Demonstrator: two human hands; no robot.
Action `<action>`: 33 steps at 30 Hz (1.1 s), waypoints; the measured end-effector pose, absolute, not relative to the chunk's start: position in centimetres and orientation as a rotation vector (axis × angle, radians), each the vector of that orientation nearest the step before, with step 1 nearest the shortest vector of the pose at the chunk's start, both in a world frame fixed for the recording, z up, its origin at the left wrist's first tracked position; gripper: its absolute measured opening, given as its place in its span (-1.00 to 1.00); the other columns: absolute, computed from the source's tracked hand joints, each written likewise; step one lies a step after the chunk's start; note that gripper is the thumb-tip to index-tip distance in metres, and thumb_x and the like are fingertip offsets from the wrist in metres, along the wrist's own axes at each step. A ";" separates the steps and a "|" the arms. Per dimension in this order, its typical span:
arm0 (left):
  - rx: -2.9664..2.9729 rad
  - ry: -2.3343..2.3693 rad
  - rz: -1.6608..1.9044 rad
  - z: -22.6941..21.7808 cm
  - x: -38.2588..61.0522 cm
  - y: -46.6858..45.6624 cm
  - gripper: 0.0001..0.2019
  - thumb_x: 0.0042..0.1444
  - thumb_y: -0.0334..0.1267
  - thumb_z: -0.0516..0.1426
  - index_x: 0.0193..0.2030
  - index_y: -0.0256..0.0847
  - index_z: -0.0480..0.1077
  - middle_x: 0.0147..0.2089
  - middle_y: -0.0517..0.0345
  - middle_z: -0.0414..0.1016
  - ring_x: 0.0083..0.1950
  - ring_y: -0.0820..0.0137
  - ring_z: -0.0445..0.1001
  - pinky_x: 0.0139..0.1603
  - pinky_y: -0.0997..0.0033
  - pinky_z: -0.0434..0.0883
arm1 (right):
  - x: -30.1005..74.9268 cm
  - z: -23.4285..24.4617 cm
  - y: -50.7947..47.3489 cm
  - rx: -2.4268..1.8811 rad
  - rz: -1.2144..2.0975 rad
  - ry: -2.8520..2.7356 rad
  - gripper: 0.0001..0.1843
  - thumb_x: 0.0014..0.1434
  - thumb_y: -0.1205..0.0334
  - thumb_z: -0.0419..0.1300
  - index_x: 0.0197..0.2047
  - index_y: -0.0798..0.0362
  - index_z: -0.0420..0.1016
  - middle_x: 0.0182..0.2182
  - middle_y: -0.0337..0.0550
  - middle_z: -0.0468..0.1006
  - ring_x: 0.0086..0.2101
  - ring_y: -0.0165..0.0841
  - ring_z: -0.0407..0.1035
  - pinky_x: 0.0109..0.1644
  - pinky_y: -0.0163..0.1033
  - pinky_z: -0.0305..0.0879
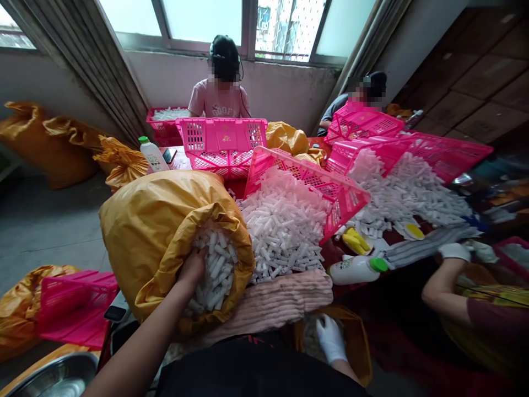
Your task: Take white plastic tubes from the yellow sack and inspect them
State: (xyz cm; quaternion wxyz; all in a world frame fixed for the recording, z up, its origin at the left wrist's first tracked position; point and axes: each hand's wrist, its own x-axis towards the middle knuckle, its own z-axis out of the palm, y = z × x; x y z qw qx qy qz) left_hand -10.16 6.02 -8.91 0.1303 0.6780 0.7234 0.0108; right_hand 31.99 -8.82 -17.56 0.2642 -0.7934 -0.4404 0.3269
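A large yellow woven sack (152, 215) lies on its side, its mouth facing me and filled with small white plastic tubes (215, 259). My bare left hand (195, 267) reaches into that mouth at its left edge; the fingers are hidden, so I cannot see whether they hold anything. Lower down, my right hand (330, 337), in a white glove, is over the opening of a second yellow sack (361, 342) by my lap. Its fingers look loosely apart with nothing visible in them. A heap of the same tubes (285, 226) spills from a tipped pink basket (347, 201).
A striped towel (281, 298) lies along the table edge, near a white bottle with a green cap (353, 270). Pink crates (225, 138) stand behind. Two people sit opposite, and a co-worker's gloved hand (454, 252) is at right. A metal bowl (61, 377) sits lower left.
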 end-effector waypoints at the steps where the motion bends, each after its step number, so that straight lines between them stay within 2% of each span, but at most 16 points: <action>1: 1.998 2.092 0.062 -9.1 -10.2 6.3 -0.55 0.08 -0.51 -0.10 0.09 -0.25 0.33 -0.08 -0.13 0.38 -0.03 0.21 0.39 0.01 0.31 0.27 | 30.7 -17.6 -7.1 -2.130 0.884 -1.244 -0.90 -0.08 0.22 0.04 -0.50 -0.01 0.36 -0.41 0.09 0.45 -0.25 -0.07 0.40 -0.12 -0.04 0.27; 4: 2.046 2.098 0.261 -8.9 -10.0 5.8 -0.66 0.15 -0.32 -0.06 0.00 -0.26 0.39 -0.16 -0.07 0.38 -0.09 0.23 0.41 -0.02 0.34 0.31 | 25.2 -17.5 0.3 -2.006 0.935 -1.502 -0.72 0.06 0.24 -0.03 -0.24 0.08 0.45 -0.16 0.06 0.47 -0.07 -0.21 0.34 0.07 -0.18 0.19; 7: 2.023 2.103 0.570 -7.9 -9.2 3.9 -0.67 0.16 -0.13 -0.05 -0.08 -0.23 0.38 -0.10 -0.07 0.36 -0.04 0.21 0.39 0.00 0.33 0.32 | 20.1 -17.3 7.5 -1.986 0.954 -1.604 -0.62 0.07 0.22 0.06 -0.03 0.12 0.40 -0.02 0.07 0.41 -0.01 -0.21 0.29 0.11 -0.18 0.14; 9: 1.913 2.022 0.713 -7.1 -8.3 2.3 -0.67 0.18 -0.09 -0.09 -0.10 -0.23 0.34 -0.12 -0.04 0.40 -0.07 0.23 0.41 -0.04 0.32 0.34 | 18.0 -17.1 10.3 -2.015 0.991 -1.609 -0.59 0.11 0.19 0.05 0.01 0.12 0.38 -0.03 0.09 0.42 -0.05 -0.19 0.33 0.08 -0.12 0.17; 11: 1.734 1.876 0.742 -6.4 -7.2 0.5 -0.67 0.19 -0.05 -0.12 -0.13 -0.22 0.30 -0.31 0.06 0.44 -0.26 0.29 0.44 -0.20 0.34 0.39 | 17.1 -16.7 11.2 -2.018 1.035 -1.609 -0.59 0.15 0.18 0.00 0.03 0.13 0.37 -0.07 0.08 0.45 -0.09 -0.19 0.36 0.03 -0.08 0.21; 13: 1.573 1.702 0.759 -5.9 -6.0 -1.3 -0.64 0.20 -0.02 -0.13 -0.13 -0.23 0.29 -0.48 0.18 0.39 -0.45 0.36 0.40 -0.36 0.40 0.37 | 17.0 -15.9 10.6 -1.960 1.059 -1.646 -0.57 0.15 0.18 0.01 0.08 0.10 0.33 -0.06 0.03 0.45 -0.07 -0.22 0.35 0.03 -0.12 0.22; 16: 1.434 1.517 0.848 -5.5 -4.5 -3.5 -0.57 0.18 0.04 -0.10 -0.03 -0.25 0.27 -0.51 0.21 0.38 -0.50 0.40 0.36 -0.42 0.45 0.35 | 17.2 -13.1 7.9 -1.561 1.243 -1.560 -0.46 0.09 0.12 0.10 0.15 0.04 0.19 -0.09 -0.08 0.45 -0.11 -0.30 0.36 -0.03 -0.21 0.28; 18: 1.411 1.442 0.891 -5.0 -3.6 -4.6 -0.53 0.17 0.06 -0.09 0.03 -0.26 0.27 -0.44 0.15 0.43 -0.41 0.38 0.40 -0.35 0.45 0.37 | 17.4 -10.2 5.7 -1.168 1.462 -1.362 -0.43 0.07 0.01 0.14 0.11 0.01 0.15 -0.26 -0.15 0.48 -0.28 -0.35 0.40 -0.19 -0.23 0.32; 20: 1.438 1.371 0.902 -4.2 -3.0 -5.1 -0.52 0.17 0.07 -0.08 0.04 -0.26 0.28 -0.35 0.09 0.47 -0.28 0.33 0.42 -0.24 0.43 0.38 | 17.6 -6.7 3.6 -0.868 1.644 -1.223 -0.45 0.02 -0.05 0.21 0.00 -0.01 0.17 -0.42 -0.23 0.45 -0.45 -0.42 0.35 -0.36 -0.29 0.28; 24: 1.594 1.174 0.824 -1.8 -2.2 -5.0 -0.57 0.20 0.01 -0.08 0.02 -0.26 0.31 -0.12 0.00 0.48 -0.11 0.28 0.42 -0.08 0.41 0.34 | 18.1 -0.6 1.1 -0.774 1.842 -1.340 -0.60 0.02 -0.05 0.22 -0.23 0.05 0.26 -0.50 -0.28 0.36 -0.53 -0.50 0.23 -0.53 -0.40 0.14; 29: 1.743 0.979 0.638 0.0 -1.5 -4.3 -0.63 0.23 -0.10 -0.09 0.05 -0.23 0.30 -0.09 0.04 0.47 -0.06 0.30 0.41 -0.03 0.42 0.31 | 19.1 1.8 0.8 -1.014 1.775 -1.770 -0.70 0.12 -0.01 0.11 -0.31 0.09 0.31 -0.51 -0.31 0.28 -0.54 -0.53 0.15 -0.52 -0.41 0.13; 33: 1.750 1.010 0.573 -0.7 -1.1 -4.2 -0.63 0.24 -0.10 -0.11 0.04 -0.24 0.31 -0.08 0.02 0.47 -0.06 0.29 0.41 -0.04 0.42 0.30 | 19.0 1.5 1.5 -1.029 1.279 -2.185 -0.79 0.16 0.13 0.09 -0.39 0.11 0.37 -0.45 -0.23 0.38 -0.40 -0.45 0.23 -0.26 -0.32 0.23</action>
